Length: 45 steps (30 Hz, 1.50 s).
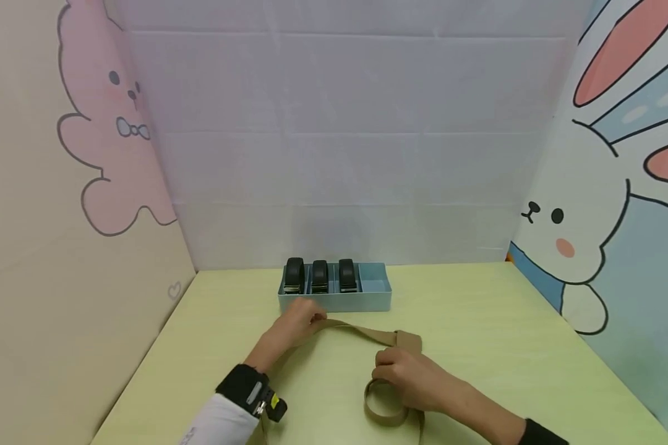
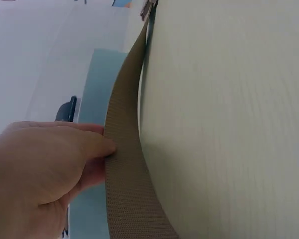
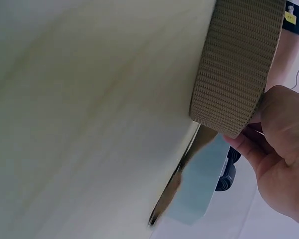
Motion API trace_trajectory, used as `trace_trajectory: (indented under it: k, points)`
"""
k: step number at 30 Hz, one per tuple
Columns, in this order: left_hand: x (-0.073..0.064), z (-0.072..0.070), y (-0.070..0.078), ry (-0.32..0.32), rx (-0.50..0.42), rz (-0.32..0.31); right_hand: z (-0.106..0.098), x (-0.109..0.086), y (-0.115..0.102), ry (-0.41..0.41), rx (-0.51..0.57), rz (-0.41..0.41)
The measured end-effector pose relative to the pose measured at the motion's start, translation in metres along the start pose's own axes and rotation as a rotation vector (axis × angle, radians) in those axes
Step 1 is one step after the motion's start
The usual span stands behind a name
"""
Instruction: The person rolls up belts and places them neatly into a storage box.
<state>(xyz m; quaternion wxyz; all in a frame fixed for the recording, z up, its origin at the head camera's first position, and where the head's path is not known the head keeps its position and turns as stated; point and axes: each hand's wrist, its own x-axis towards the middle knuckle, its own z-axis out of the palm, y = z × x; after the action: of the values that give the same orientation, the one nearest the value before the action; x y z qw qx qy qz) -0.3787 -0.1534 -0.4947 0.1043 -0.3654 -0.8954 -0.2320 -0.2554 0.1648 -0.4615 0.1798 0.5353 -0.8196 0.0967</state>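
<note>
A long tan woven strap, which looks like a webbing belt, stretches between both hands. My left hand pinches its edge between thumb and fingers, just in front of the tray; in the left wrist view the strap stands on edge and bows away. Farther right, my right hand pinches the strap near a fold with curled fingers. Below that hand a round loop of the strap stands on the table. Up close in the right wrist view, the wide ribbed strap bends at the fingertips.
A blue-grey compartment tray stands at the back of the pale yellow table. Upright in its left and middle compartments are black rolled belts with metal ends. A white sheet hangs behind; cartoon-printed panels flank the table.
</note>
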Motion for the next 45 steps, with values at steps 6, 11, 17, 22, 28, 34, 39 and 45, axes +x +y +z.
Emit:
trace_trajectory:
  k: [6,11,17,22,28,34,39,45]
  points:
    - [0.026,0.038,0.009,0.010,-0.077,0.133,0.004,0.005,0.001,-0.030,0.014,0.027]
    - [-0.001,-0.003,0.059,-0.078,-0.079,-0.041,0.005,0.005,0.003,-0.052,0.047,0.066]
    - [-0.068,-0.049,0.084,-0.142,-0.042,-0.442,0.004,0.005,0.006,-0.057,0.057,0.089]
    - [-0.120,-0.073,0.098,-0.241,-0.141,-0.575,0.003,0.005,0.008,-0.066,0.049,0.097]
    - [-0.143,-0.071,0.109,-0.299,-0.235,-0.479,0.003,0.007,0.008,-0.069,0.055,0.097]
    - [-0.123,-0.061,0.097,-0.152,-0.057,-0.315,0.006,0.011,0.004,-0.063,0.107,0.065]
    - [-0.088,-0.053,0.071,-0.154,0.085,-0.154,0.010,0.018,0.001,-0.045,0.095,0.006]
    - [-0.049,-0.028,0.048,-0.178,0.116,0.058,0.014,0.024,-0.002,-0.036,0.072,-0.032]
